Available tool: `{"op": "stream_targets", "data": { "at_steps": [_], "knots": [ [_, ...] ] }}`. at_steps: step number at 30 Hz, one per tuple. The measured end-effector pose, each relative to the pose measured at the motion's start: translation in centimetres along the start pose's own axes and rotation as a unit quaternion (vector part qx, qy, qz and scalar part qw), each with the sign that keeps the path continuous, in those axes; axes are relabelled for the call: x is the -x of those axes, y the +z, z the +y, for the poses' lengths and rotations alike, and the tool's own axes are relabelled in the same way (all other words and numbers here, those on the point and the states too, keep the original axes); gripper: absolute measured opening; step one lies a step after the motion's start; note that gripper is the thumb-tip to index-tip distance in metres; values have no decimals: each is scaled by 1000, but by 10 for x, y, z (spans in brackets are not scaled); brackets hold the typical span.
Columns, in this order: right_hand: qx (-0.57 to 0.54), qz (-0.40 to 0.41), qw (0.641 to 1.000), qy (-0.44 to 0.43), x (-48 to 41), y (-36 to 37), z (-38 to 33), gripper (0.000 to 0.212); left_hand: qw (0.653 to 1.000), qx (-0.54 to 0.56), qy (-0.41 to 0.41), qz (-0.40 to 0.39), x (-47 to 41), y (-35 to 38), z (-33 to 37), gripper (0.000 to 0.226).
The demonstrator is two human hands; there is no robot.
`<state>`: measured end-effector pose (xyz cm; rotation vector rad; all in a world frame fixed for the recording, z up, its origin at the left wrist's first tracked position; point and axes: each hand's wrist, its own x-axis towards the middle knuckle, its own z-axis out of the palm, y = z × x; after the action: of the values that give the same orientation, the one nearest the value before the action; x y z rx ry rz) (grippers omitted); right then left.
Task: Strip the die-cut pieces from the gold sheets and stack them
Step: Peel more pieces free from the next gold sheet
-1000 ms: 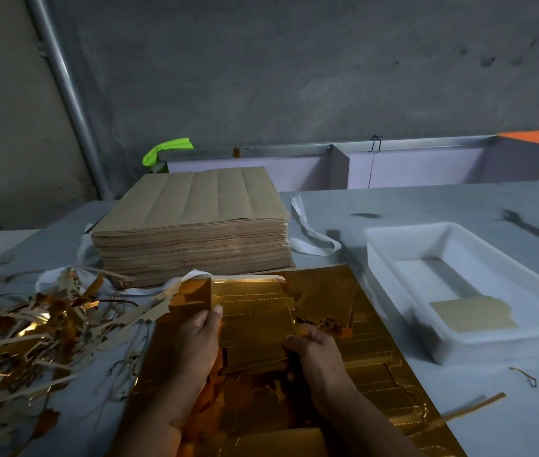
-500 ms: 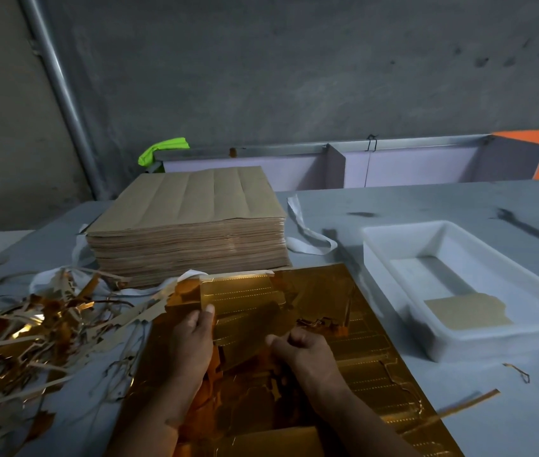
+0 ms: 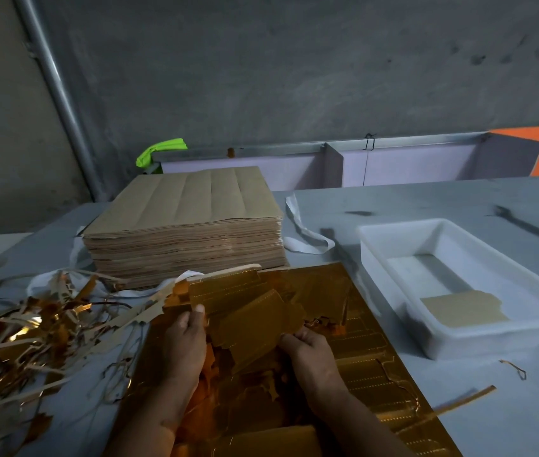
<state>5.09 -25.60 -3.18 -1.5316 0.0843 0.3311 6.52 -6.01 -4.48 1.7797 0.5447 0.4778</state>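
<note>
A gold die-cut sheet (image 3: 370,361) lies on the table in front of me, its cut outlines showing. My left hand (image 3: 185,344) pinches the left edge of a gold piece (image 3: 228,291) lifted above the sheet. My right hand (image 3: 311,351) grips the lower right edge of a second gold piece (image 3: 261,328), tilted and overlapping the first. Torn gold remains lie under my wrists. A tall stack of sheets (image 3: 188,232), brown side up, stands behind the gold sheet.
A white plastic tray (image 3: 380,239) at the right holds one brown-side-up piece (image 3: 462,311). A heap of gold and brown waste strips (image 3: 30,341) covers the table at the left. White strapping (image 3: 304,232) lies beside the stack. A loose strip (image 3: 466,400) lies at the lower right.
My right hand has pulled its gold piece down and to the right, tilting it away from the piece in my left hand. The left hand stays on its edge.
</note>
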Motion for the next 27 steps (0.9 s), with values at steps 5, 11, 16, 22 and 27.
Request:
{"op": "stream_targets", "data": {
  "at_steps": [5, 11, 16, 22, 27],
  "knots": [
    [8, -8, 1000, -8, 0, 0, 1, 19, 1000, -9, 22, 13, 1, -1, -3, 40],
    [20, -2, 1000, -15, 3, 1, 1, 14, 999, -9, 30, 22, 0, 2, -3, 42],
    [38, -7, 999, -12, 3, 2, -2, 12, 999, -19, 34, 27, -2, 1, -6, 42],
    [-68, -22, 997, 42, -2, -4, -11, 11, 999, -18, 42, 23, -4, 1, -9, 42],
    [-119, -29, 990, 69, -7, -12, -14, 14, 999, -22, 40, 25, -5, 2, -11, 41]
  ]
}}
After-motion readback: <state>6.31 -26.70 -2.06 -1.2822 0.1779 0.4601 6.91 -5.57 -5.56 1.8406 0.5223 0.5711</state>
